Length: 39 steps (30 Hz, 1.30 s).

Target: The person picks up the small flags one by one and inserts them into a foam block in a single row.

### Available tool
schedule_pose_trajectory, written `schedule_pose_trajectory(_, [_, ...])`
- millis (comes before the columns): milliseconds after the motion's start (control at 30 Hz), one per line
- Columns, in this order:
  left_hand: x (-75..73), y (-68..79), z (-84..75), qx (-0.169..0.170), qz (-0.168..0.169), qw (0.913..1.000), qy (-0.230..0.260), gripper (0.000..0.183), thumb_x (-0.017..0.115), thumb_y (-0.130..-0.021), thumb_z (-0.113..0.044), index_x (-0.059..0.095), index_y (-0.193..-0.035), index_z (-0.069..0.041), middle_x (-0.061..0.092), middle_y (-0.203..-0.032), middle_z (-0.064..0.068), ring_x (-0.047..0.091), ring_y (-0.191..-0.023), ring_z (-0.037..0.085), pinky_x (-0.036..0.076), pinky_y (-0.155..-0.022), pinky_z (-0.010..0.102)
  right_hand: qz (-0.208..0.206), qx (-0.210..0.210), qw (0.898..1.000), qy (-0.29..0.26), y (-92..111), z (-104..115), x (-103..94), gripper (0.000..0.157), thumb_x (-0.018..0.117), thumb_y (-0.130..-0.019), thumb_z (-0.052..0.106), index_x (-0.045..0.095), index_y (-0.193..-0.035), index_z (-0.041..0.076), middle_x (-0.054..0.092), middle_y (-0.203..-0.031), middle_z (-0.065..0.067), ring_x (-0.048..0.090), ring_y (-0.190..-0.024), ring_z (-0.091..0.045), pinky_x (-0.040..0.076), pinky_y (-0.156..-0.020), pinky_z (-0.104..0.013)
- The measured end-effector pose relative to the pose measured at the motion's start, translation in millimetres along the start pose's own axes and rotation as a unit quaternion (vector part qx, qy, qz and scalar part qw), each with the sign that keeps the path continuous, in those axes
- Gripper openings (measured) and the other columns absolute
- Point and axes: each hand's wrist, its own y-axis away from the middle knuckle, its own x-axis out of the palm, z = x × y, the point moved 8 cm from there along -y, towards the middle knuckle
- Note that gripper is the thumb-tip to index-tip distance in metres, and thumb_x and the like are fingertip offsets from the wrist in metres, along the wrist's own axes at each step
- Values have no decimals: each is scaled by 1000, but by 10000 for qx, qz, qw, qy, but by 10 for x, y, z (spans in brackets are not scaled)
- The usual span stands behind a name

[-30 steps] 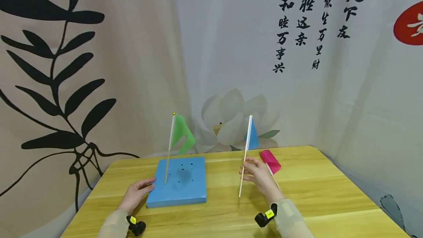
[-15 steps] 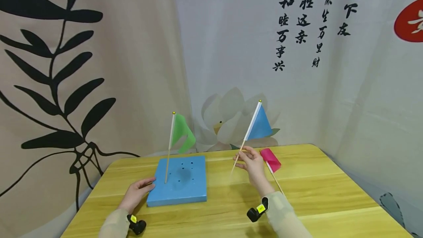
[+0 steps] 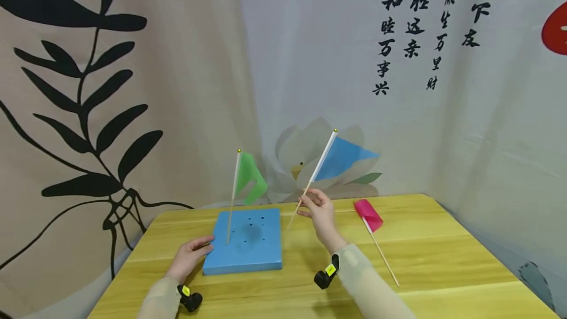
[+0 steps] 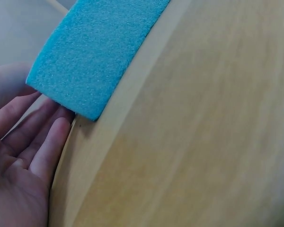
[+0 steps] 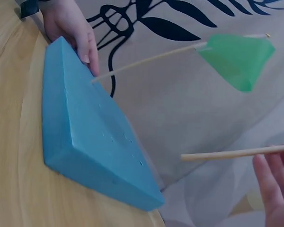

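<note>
Right hand (image 3: 320, 210) pinches blue triangular flag (image 3: 343, 159), wooden stick (image 3: 293, 218) slanting down-left toward blue foam block (image 3: 261, 255); left hand (image 3: 188, 258) loose, touching block's left edge.

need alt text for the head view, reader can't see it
A right hand holds a tilted blue flag above a table, right of a blue block with a green flag standing in it. The left hand touches the block's left edge; a pink flag lies farther right.

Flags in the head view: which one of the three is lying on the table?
The pink flag: the green flag stands in the blue board, and the right hand holds the blue flag.
</note>
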Motion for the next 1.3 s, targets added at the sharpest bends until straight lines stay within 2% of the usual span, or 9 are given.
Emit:
schedule_pose_trajectory(133, [4,-2,-2,33,-47,10000,30,44,64,-95,-20,57,-134,0,50,-139,21,49,-125,36,42,-104,49,17,-18,10000,82,-37,-29,147,16,65,-94,9,62,-107,2,68,-93,-11,68,-88,-30,60,-73,-44])
schedule_pose_trajectory(367, [-12,-11,-22,100,-36,9999,77,43,62,-96,-19,56,-135,0,50,-139,21,49,-124,36,42,-103,50,265,-23,9996,77,-91,-130,465,19,65,-94,10,62,-110,0,68,-94,-9,63,-97,-44,58,-77,-48])
schedule_pose_trajectory(467, [-19,-13,-21,82,-46,9999,92,43,63,-96,-19,57,-134,0,51,-138,20,50,-123,36,43,-102,49,385,2,9991,176,-88,-222,599,18,64,-95,10,63,-110,0,69,-96,-10,64,-96,-42,57,-79,-50])
schedule_pose_trajectory(600, [-16,-3,-10,15,-80,9998,178,42,64,-95,-18,58,-133,0,53,-136,20,51,-122,35,46,-100,47,526,160,9981,293,-44,-371,760,21,62,-95,6,60,-112,-7,68,-99,-18,66,-91,-37,55,-80,-56])
schedule_pose_trajectory(733, [-4,7,-2,38,-112,9997,210,41,63,-95,-16,58,-131,2,54,-135,20,52,-122,35,47,-100,45,652,330,9964,426,33,-458,894,24,60,-95,0,56,-115,-14,65,-104,-29,65,-92,-44,56,-78,-56])
schedule_pose_trajectory(1000, [9,3,-18,101,-140,9998,108,39,62,-96,-14,58,-132,1,53,-136,20,50,-123,35,46,-100,46,809,342,9946,552,182,-355,1095,18,58,-94,-3,58,-110,-12,64,-100,-32,65,-91,-45,51,-80,-64])
schedule_pose_trajectory(1067, [11,0,-23,138,-133,9997,118,40,62,-96,-15,58,-132,1,53,-136,20,51,-123,35,46,-100,45,852,295,9940,626,211,-319,1134,18,57,-94,-5,58,-110,-13,63,-101,-35,62,-93,-50,51,-80,-64])
schedule_pose_trajectory(1300, [0,0,-6,204,-86,9997,136,41,62,-96,-16,57,-133,2,52,-137,20,53,-121,32,48,-99,42,948,265,9922,770,209,-401,1191,16,58,-94,-5,61,-108,-10,63,-101,-35,62,-93,-51,55,-77,-57])
